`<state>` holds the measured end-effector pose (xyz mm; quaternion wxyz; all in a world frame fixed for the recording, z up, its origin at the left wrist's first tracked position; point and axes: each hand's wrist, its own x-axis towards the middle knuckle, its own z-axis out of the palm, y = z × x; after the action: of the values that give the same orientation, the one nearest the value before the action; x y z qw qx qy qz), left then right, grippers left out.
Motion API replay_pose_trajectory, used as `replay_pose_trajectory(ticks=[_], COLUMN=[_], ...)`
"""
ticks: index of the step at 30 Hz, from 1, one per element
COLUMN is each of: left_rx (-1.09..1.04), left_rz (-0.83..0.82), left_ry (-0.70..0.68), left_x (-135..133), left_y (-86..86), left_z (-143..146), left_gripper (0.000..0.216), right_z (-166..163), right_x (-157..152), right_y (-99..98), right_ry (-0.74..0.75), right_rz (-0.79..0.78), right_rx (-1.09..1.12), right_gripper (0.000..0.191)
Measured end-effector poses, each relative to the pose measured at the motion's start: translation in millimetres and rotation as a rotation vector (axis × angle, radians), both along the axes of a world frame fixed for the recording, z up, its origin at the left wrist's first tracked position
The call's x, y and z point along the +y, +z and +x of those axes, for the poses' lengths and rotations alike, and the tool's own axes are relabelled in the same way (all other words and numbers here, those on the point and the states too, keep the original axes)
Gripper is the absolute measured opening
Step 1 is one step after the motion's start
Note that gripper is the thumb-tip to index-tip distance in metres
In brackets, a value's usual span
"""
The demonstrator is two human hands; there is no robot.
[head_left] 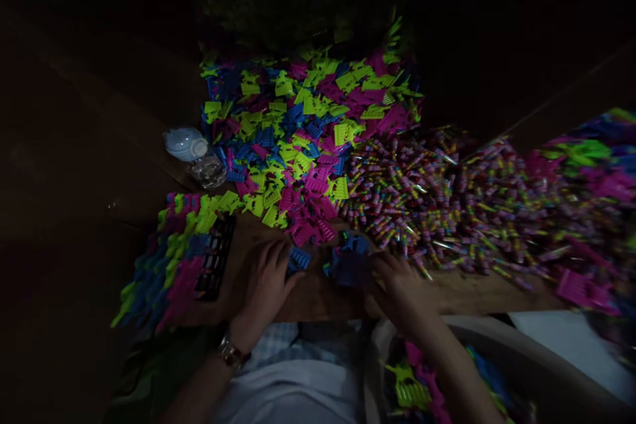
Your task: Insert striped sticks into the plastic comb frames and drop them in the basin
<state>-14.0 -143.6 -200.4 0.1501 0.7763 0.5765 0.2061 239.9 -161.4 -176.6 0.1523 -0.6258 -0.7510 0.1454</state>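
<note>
So — L hand (267, 285) grips blue pc (299, 259); R hand (400, 283) by dk-blue pcs (350, 267), grip can't tell — multicol. heap (308, 103) far.

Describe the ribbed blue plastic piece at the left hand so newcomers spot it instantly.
On the brown wooden table, find the left hand, with the wristwatch. Between thumb and fingers sits a ribbed blue plastic piece. Blue sets it apart from the magenta plastic pieces just beyond; its place, from the blue plastic pieces beside the right hand.
</note>
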Motion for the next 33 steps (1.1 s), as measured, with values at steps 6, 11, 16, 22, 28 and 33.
replay_pose_trajectory(ticks=[6, 11, 16, 22, 28, 33], left_rx=[-0.149, -0.397, -0.815, -1.26, -1.459, -1.399], left_rz=[0.057, -0.056, -0.373, -0.767, -0.908, -0.867], left_ry=[0.095, 0.154, 0.305, 0.412, 0.427, 0.366], left_x=[2, 8, 12, 9, 4, 0], left_y=[-8.1, -7.9, 7.1, 43.0, 70.4, 88.4], left_z=[-2, -8, -1, 11, 16, 21], left_gripper=[0.044, 0.046, 0.055, 0.037, 0.037, 0.032], right_z=[14, 27, 27, 24, -18, -54], right_x=[13, 41, 66, 71, 24, 6], right_y=[2.4, 8.4, 8.8, 26.2, 45.8, 51.5], right_ry=[-0.147, 0.005, 0.157, 0.167, -0.084, -0.139], right_rz=[0.183, 0.173, 0.138, 0.162, 0.134, -0.358], right_rx=[-0.349, -0.549, -0.521, -0.427, 0.651, 1.131], right_gripper=[0.021, 0.041, 0.027, 0.013, 0.02, 0.021])
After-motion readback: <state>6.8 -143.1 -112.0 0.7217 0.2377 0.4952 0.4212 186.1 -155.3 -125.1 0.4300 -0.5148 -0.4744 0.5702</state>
